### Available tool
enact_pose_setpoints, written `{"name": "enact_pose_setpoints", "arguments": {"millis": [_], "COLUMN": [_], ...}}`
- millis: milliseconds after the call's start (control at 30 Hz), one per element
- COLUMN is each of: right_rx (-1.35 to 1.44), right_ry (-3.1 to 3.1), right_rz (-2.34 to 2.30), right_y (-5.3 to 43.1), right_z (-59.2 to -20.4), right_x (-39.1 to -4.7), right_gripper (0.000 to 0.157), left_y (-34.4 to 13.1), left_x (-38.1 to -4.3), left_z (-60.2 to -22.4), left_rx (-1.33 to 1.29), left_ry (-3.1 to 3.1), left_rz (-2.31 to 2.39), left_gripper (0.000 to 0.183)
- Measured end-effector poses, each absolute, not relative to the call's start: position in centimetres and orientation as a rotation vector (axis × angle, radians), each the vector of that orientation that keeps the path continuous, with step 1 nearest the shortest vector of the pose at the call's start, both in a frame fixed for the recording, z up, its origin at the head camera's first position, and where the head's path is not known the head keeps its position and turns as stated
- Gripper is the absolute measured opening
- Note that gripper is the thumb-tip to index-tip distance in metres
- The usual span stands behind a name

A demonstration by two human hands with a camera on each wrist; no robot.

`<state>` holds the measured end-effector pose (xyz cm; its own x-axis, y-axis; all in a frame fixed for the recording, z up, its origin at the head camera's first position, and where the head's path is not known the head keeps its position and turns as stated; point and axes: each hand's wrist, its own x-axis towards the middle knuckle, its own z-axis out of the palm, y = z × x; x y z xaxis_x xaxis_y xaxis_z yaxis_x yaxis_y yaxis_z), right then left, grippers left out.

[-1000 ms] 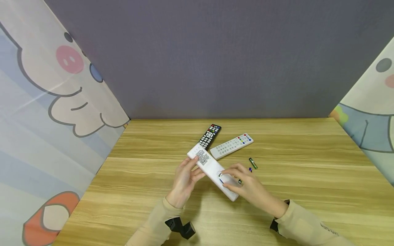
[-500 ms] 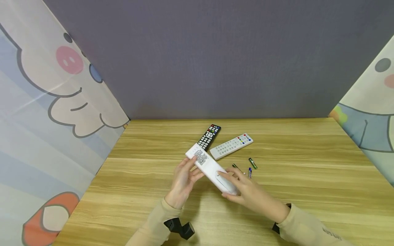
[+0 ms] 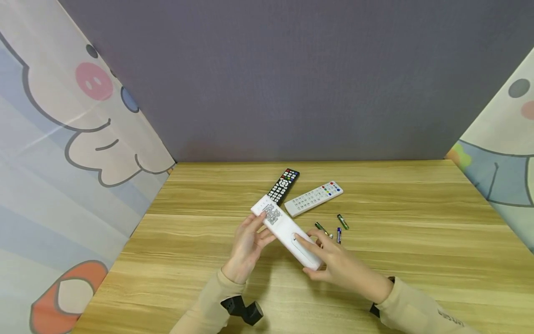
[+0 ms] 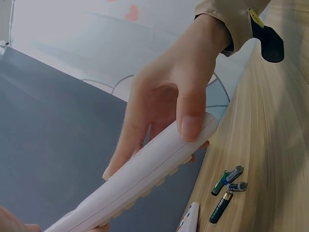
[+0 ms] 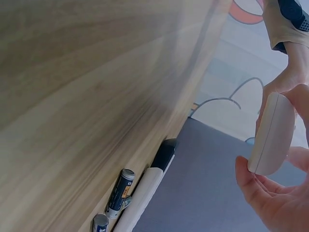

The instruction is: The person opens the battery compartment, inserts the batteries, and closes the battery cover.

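Observation:
A white remote control [image 3: 285, 228] is held back side up and slanting over the table, a grey printed code near its upper end. My left hand [image 3: 245, 248] holds that end, thumb on the back and fingers underneath. At the lower end, my right hand [image 3: 340, 264] grips the remote between thumb and fingers, its index finger on the battery cover [image 3: 303, 250]. In the left wrist view, the right thumb [image 4: 190, 116] presses on the remote's end and the keys face down. The right wrist view shows the remote's rounded end [image 5: 275, 135] between right-hand fingers.
On the wooden table [image 3: 400, 222] lie a black remote [image 3: 284, 184], partly covered by the held one, and another white remote [image 3: 314, 198]. Several small batteries, including a green one [image 3: 343, 221] and a blue one [image 3: 339, 234], lie right of the hands. A grey panel [image 3: 308, 83] stands behind.
The dark and blue gap at the battery cover no longer shows; the back now looks flush. My right hand has shifted from above the cover to gripping the remote's lower end. Left hand barely moved.

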<state>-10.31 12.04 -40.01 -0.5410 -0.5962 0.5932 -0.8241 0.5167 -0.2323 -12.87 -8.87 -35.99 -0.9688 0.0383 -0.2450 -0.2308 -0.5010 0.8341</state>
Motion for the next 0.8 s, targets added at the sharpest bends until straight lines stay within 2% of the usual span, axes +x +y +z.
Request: {"name": "enact_pose_setpoints", "arguments": {"millis": [367, 800], "right_rx": [1.182, 1.091], "right_ry": [-2.259, -2.331], "right_rz": [0.692, 0.909], "right_y": [11.98, 11.93], "right_z": [-40.13, -39.91], "right_x": [-10.41, -9.93], "right_gripper": [0.066, 0.067], "left_y": [-8.88, -9.35], "left_x": [-12.74, -12.56], "left_z": [-35.87, -35.70], "left_rx": [-0.315, -0.154], "left_ry": [1.489, 1.477], "left_rz": [2.554, 2.555], "left_gripper": [0.039, 0.043]}}
